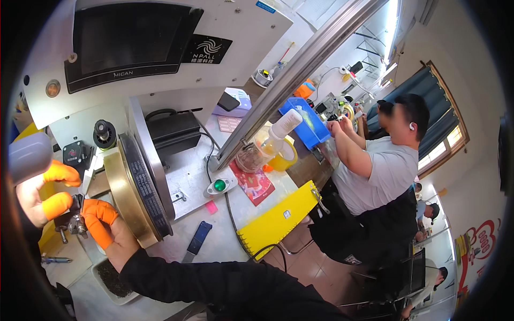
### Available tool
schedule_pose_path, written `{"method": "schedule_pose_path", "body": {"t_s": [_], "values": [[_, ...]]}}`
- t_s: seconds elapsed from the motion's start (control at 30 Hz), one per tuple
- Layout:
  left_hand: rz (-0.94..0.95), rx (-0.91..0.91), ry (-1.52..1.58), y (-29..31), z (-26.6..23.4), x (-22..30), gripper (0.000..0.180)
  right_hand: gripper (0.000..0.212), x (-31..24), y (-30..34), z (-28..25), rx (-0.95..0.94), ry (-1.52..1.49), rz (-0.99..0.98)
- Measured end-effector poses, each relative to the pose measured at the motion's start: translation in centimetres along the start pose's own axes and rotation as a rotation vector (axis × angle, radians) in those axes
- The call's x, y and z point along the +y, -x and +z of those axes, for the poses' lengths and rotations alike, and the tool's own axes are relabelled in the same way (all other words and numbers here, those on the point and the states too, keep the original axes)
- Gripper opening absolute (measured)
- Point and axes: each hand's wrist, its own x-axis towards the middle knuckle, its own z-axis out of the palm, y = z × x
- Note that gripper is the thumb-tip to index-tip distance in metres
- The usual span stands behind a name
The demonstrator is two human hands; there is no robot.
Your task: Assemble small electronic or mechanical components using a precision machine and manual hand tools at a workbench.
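Clamp [78,223] beside the wheel [124,195] is seemingly being adjusted; left hand [33,198] fingers parted, apparently empty; right hand [116,231] fingers curled, hold unclear; steadiness seems called for.

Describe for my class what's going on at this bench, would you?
Someone in dark sleeves has the orange-covered fingers of their left hand and right hand at a small metal clamp, beside a brass-coloured wheel. Their exact grip is unclear. The screen above looks dark. Farther off, a co-worker in a light T-shirt has hands raised near a blue bin.
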Motion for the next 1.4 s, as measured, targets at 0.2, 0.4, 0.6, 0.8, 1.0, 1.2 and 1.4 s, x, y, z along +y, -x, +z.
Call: {"method": "schedule_pose_path", "body": {"t_s": [0.2, 0.4, 0.6, 0.8, 1.0, 1.2, 1.4], "values": [[0.382, -0.287, -0.025, -0.6, -2.6, 0.5, 0.023, 0.017, 2.9, -1.5, 2.2, 0.101, 0.028, 0.069], [0.347, -0.369, 0.026, -2.9, 1.7, -1.4, 0.024, 0.025, -2.6, -3.2, -2.2, 0.184, 0.213, 0.05], [0.43, -0.23, -0.241, -1.2, 0.5, -0.5, 0.017, 0.025, -1.6, -4.4, -0.3, 0.033, 0.159, 0.026], [0.17, 0.259, -0.246, -0.3, -0.3, 1.3, 0.015, 0.031, -3.3, -1.2, -0.6, 0.01, 0.238, 0.197], [0.194, 0.003, 0.173, 4.5, 2.0, 6.8, 0.013, 0.034, -7.8, 2.9, -1.6, -0.162, 0.117, 0.177], [0.201, -0.231, 0.197, 12.5, 7.4, 6.7, 0.011, 0.036, -8.0, 3.6, -0.9, -0.058, -0.47, 0.51], [0.282, -0.198, -0.124, 10.3, 3.4, 7.2, 0.022, 0.014, -7.5, 1.9, 0.1, 0.014, -0.182, 0.567]]}}
